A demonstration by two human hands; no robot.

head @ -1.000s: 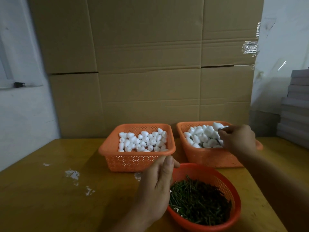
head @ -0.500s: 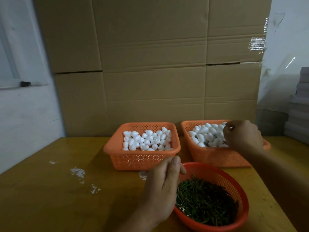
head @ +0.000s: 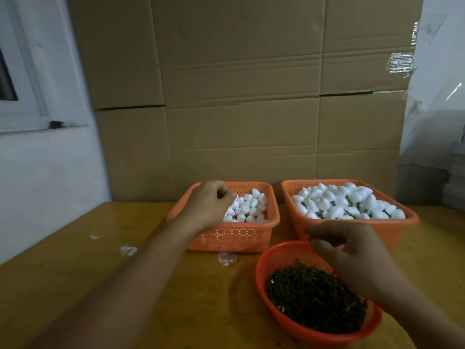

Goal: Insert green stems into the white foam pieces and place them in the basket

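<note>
The person's left hand (head: 210, 206) reaches into the left orange basket (head: 226, 235), its fingers (head: 222, 193) curled down among the plain white foam pieces (head: 247, 209). Whether those fingers actually pinch a piece I cannot tell; the tips are buried against the foam at the basket's near-left corner, and the rest of the pieces lie just to the right of them.

The right hand (head: 352, 255) hovers above the round orange bowl (head: 261, 270), fingers (head: 318, 244) bent and drawn together, thumb close under them. It is blurred, and I cannot tell whether anything thin is held between the tips. Directly below and a little nearer than those fingers lies the heap of dark green stems (head: 312, 298), filling the bowl's floor.

Beyond the right fingers stands the right orange basket (head: 352, 229), piled with white foam pieces that already carry stems (head: 347, 204); short green ends poke out between several of them. The 2 baskets stand side by side, apart by a narrow gap, and the bowl sits in front of the right one, near its front wall.

All 3 containers rest on the yellow-brown desk (head: 75, 273). A few white scuffs or crumbs (head: 128, 250) mark the desk left of the left forearm, and another pale patch (head: 227, 258) lies just in front of the left basket. Behind everything rises a wall of flattened cardboard (head: 239, 96).
</note>
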